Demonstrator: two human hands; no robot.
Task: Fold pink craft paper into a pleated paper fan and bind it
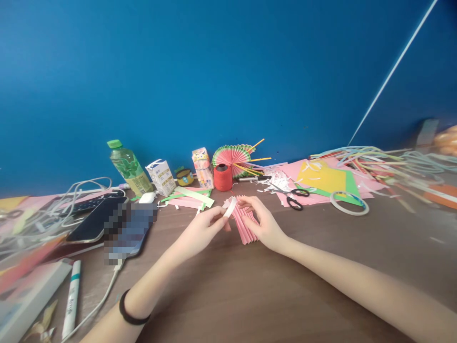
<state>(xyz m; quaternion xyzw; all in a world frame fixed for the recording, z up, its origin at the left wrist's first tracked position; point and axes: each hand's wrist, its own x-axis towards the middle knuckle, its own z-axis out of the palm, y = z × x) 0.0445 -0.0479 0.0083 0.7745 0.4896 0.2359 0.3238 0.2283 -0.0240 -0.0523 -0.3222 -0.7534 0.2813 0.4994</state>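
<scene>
Fingers on both of mine are busy right now: left hand (203, 228) has thumb and fingertips pinched narrow on a small white roll (231, 207), tape by the look of it, while my right hand (268, 227) is closed lightly over some pink pleated paper (246, 232). That paper is straight in front of me, between the two hands, with its folds spreading a bit toward me. Can't tell if all of it rests on the bench (228, 295).

Step-wise, I'd call it the taping bit. The roll is right at the left edge of the pleats, but my fingers crowd that spot, so no idea if any tape is stuck down yet. What the next move calls for, imo: a steady right hand so the folds don't spring open, and a left hand that lays the tape straight along the outer fold. Black-handled scissors (302, 192) lie beyond my right hand, near some white paper shreds (280, 181). Handy reference too: a pink and green fan (232, 155) behind the red thread spool (223, 178).
</scene>
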